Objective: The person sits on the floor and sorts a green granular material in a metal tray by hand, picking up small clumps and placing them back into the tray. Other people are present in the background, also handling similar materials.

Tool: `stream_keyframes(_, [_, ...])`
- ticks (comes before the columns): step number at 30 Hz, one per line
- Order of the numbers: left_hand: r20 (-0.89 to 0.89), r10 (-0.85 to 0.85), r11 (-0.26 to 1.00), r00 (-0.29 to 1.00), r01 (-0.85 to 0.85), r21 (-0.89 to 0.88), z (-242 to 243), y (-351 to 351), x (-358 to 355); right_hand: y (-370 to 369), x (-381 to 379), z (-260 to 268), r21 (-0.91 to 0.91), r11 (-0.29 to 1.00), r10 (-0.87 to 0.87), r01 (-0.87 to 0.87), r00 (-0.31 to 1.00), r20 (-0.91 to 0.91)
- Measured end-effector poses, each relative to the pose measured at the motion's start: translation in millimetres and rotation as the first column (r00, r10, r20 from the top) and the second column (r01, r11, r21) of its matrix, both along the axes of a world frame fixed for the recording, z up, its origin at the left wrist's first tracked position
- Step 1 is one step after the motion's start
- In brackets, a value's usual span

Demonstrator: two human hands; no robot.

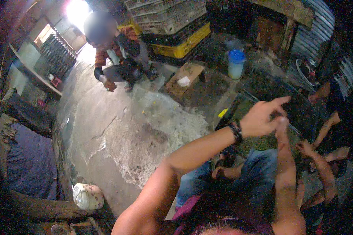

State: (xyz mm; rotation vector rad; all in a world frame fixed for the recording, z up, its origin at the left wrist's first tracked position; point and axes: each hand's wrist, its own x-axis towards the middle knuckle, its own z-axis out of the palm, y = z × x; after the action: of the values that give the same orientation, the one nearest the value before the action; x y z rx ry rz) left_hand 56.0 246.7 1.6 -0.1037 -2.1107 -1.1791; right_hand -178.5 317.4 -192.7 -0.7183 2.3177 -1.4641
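My left hand (260, 119), with dark bracelets (236, 132) at the wrist, reaches out to the right of the view with its index finger extended. Its thumb and lower fingers meet my right hand (281, 125), which is raised in front of me and blurred. Whether anything small lies between the fingers cannot be seen. Below both hands are my knees in blue jeans (257, 164). Beyond them is a dark, low surface with a pale edge (292, 129), its contents too dim to make out.
Other people's arms (320, 164) crowd close on the right. Another person (117, 58) squats across the cracked concrete floor (106, 117). A blue-lidded container (236, 64), a low wooden board (186, 77), stacked crates (179, 41) and a white lidded jug (87, 196) stand around.
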Motion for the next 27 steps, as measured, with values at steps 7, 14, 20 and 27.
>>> stream_keyframes(7, [0.609,0.218,0.975,0.763,-0.147,-0.165,-138.4,-48.1,40.7,8.7,11.8,8.2,-0.181,0.984,0.089,0.003,0.864,0.495])
stream_keyframes(14, [0.641,0.134,0.990,0.756,-0.070,-0.124,-127.9,-51.4,58.6,-10.5,38.5,-1.1,0.293,0.922,0.210,-0.253,0.963,0.169])
stream_keyframes(20, [0.627,0.195,0.973,0.754,-0.070,-0.218,-132.3,-57.2,36.9,-51.9,-9.6,16.4,-0.380,0.840,-0.003,0.387,0.704,0.710])
stream_keyframes(27, [0.690,0.183,0.971,0.701,-0.019,-0.239,-143.4,-66.6,43.7,-44.9,-7.3,-9.9,-0.563,0.814,0.106,0.141,0.917,0.384])
